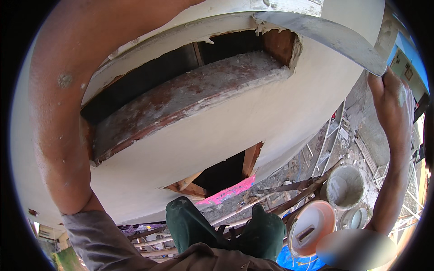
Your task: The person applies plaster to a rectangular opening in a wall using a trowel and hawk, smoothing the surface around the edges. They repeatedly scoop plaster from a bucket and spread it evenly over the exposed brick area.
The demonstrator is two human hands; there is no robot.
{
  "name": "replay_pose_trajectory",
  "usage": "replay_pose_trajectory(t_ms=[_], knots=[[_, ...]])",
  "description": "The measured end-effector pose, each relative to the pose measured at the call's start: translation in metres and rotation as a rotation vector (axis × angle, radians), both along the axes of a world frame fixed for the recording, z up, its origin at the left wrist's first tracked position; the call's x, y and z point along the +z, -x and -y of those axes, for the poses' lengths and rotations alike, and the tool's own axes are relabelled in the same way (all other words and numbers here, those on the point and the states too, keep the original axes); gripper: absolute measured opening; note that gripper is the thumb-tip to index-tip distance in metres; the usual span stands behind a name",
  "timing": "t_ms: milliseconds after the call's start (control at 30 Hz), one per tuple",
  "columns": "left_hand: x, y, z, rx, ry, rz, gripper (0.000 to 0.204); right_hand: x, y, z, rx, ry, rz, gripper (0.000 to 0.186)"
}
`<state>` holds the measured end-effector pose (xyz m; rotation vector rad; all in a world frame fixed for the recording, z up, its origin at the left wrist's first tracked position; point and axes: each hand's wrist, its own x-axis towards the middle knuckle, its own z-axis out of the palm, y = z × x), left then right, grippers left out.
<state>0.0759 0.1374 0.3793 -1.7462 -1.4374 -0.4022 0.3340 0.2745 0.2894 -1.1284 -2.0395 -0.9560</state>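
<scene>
My right hand (389, 90) is closed on the right end of a long metal straightedge (321, 34), which reaches left along the top edge of a window opening (149, 72); fisheye makes it look curved. My left arm rises along the left side and leaves the top of the view, so that hand is hidden. The opening has a plaster-smeared sill (190, 99) and a ragged plaster edge, set in a pale smooth wall (294, 108). A smaller opening (221, 174) with wooden framing and a pink strip (226, 189) below it is lower down.
My legs stand on a pole scaffold (246, 212). At lower right are a grey bucket (337, 185), an orange tub (300, 232) with a tool in it and a small container (355, 218). Below lie rubble, a ladder (330, 140) and a blue sheet (294, 261).
</scene>
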Motion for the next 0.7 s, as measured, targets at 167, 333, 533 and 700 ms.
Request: replay_pose_trajectory(t_ms=[167, 333, 533, 700], knots=[[-0.001, -0.003, -0.003, 0.002, 0.009, -0.008, 0.045, 0.002, -0.036, -0.034, -0.05, -0.116, 0.182, 0.009], [-0.002, -0.005, -0.004, -0.008, 0.007, -0.005, 0.045, 0.009, -0.061, -0.055, -0.223, -0.048, 0.104, 0.013], [-0.002, -0.006, -0.004, -0.016, 0.003, 0.002, 0.045, 0.011, -0.065, -0.05, -0.179, 0.042, -0.059, 0.027], [-0.004, -0.009, -0.004, -0.021, 0.002, 0.005, 0.045, 0.0, -0.057, -0.017, -0.179, 0.2, -0.21, 0.039]])
